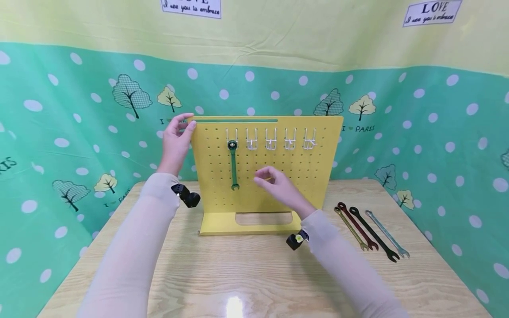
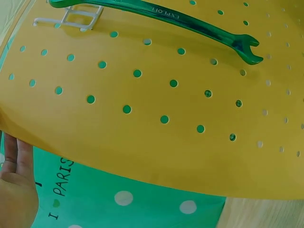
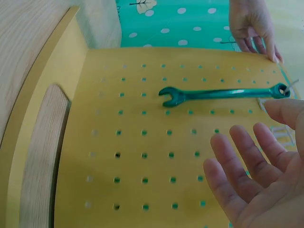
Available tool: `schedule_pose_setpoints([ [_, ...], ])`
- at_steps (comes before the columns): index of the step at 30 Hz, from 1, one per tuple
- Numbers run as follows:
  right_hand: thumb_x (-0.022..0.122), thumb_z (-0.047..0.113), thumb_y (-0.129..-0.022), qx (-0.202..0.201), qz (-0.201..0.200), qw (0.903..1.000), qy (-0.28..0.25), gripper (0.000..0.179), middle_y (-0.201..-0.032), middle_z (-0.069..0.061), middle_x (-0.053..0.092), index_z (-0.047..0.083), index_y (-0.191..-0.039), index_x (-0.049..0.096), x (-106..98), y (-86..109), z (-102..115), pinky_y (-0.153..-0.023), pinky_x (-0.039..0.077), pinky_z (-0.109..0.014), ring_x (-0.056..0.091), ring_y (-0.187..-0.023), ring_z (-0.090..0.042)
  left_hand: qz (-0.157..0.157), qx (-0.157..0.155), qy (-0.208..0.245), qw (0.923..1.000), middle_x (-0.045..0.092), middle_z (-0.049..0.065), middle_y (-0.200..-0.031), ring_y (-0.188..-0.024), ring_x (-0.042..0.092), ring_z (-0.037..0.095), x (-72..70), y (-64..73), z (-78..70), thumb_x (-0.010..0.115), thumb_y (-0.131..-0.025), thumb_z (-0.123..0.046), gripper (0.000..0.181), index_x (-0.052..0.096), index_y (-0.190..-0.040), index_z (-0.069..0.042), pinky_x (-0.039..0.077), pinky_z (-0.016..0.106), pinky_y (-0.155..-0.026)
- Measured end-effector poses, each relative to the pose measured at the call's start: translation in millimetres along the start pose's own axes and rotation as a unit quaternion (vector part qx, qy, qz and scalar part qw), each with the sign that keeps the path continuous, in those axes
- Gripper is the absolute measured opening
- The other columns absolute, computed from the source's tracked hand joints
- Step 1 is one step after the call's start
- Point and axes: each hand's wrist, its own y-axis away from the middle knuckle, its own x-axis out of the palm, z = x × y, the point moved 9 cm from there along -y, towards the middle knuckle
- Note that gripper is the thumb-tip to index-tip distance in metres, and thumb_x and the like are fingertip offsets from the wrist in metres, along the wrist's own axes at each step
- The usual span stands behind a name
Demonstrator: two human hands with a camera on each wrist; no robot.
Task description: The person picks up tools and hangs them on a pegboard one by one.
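A yellow pegboard (image 1: 278,185) stands upright on the table, with a green wrench (image 1: 233,165) hanging by its ring end from the leftmost white hook. My left hand (image 1: 176,143) holds the board's upper left corner between thumb and fingers; the left wrist view catches only part of that hand (image 2: 18,175). In front of the board's middle, to the right of the green wrench, my right hand (image 1: 278,185) is raised with nothing in it. Its fingers look loosely bent and spread in the right wrist view, where the wrench (image 3: 223,94) is apart from them.
Several wrenches lie side by side on the table's right: a gold one (image 1: 351,229), a red one (image 1: 358,226), a black one (image 1: 374,234) and a silver one (image 1: 387,234). More white hooks (image 1: 271,140) line the board's upper part. A patterned curtain (image 1: 254,95) hangs behind.
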Motion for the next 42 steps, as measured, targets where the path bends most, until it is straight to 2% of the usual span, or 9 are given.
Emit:
schedule_pose_setpoints([
  [6,0.062,0.035,-0.101,0.013,0.004,0.9997,0.023,0.039,-0.113,-0.004,0.064,0.005,-0.126,0.06,-16,14.3,-17,-0.09,0.052,-0.039,0.062,-0.101,-0.021,0.0,-0.002,0.005,1.0,0.058,0.001,-0.115,-0.096,0.057,0.015,0.5,-1.2,2.0,0.061,-0.1,-0.036,0.035,0.061,-0.133,-0.024,0.051,0.026,-0.079],
  [14,0.063,0.037,-0.1,0.048,-0.001,0.9973,0.056,0.036,-0.11,-0.007,0.065,0.008,-0.122,0.063,-45,41.4,-55,-0.085,0.053,-0.04,0.062,-0.097,-0.022,-0.002,0.002,0.005,1.0,0.058,0.001,-0.116,-0.097,0.057,0.016,0.0,-2.4,2.7,0.061,-0.1,-0.036,0.036,0.061,-0.133,-0.024,0.051,0.027,-0.081],
  [20,0.063,0.031,-0.101,0.086,-0.005,0.995,0.051,0.033,-0.104,-0.013,0.065,0.005,-0.12,0.063,-72,66.8,-89,-0.083,0.054,-0.045,0.062,-0.092,-0.03,-0.002,-0.002,-0.002,1.0,0.058,0.0,-0.116,-0.097,0.057,0.015,0.0,-3.1,3.4,0.06,-0.1,-0.036,0.037,0.06,-0.135,-0.023,0.05,0.029,-0.081],
  [26,0.062,0.032,-0.101,0.122,-0.023,0.9898,0.07,0.036,-0.098,-0.013,0.061,0.001,-0.121,0.062,-99,91.5,-119,-0.079,0.056,-0.042,0.061,-0.092,-0.037,0.001,-0.006,0.006,1.0,0.057,0.0,-0.116,-0.098,0.056,0.016,1.8,-3.1,3.0,0.06,-0.101,-0.034,0.036,0.06,-0.135,-0.022,0.049,0.03,-0.081],
  [32,0.06,0.026,-0.103,0.149,-0.028,0.9852,0.08,0.035,-0.102,-0.017,0.063,-0.003,-0.122,0.059,-120,112.9,-138,-0.081,0.056,-0.044,0.062,-0.095,-0.033,-0.002,-0.006,0.006,1.0,0.056,-0.001,-0.115,-0.098,0.055,0.015,0.0,-2.1,2.9,0.06,-0.101,-0.034,0.036,0.06,-0.135,-0.022,0.049,0.028,-0.08],
  [36,0.058,0.03,-0.104,0.178,-0.027,0.9804,0.079,0.04,-0.107,-0.018,0.065,-0.004,-0.126,0.058,-131,125.1,-158,-0.079,0.055,-0.043,0.061,-0.095,-0.031,-0.003,-0.004,0.006,1.0,0.057,0.0,-0.115,-0.097,0.055,0.016,-0.5,-1.5,2.1,0.061,-0.1,-0.036,0.036,0.061,-0.134,-0.023,0.049,0.028,-0.079],
  [42,0.059,0.029,-0.104,0.204,-0.023,0.9745,0.09,0.041,-0.098,-0.017,0.063,-0.005,-0.126,0.058,-145,139.5,-185,-0.073,0.054,-0.038,0.058,-0.086,-0.027,-0.001,0.0,0.009,1.0,0.057,0.001,-0.116,-0.098,0.057,0.016,-0.4,-0.3,1.6,0.061,-0.099,-0.036,0.036,0.061,-0.133,-0.023,0.05,0.028,-0.079],
])
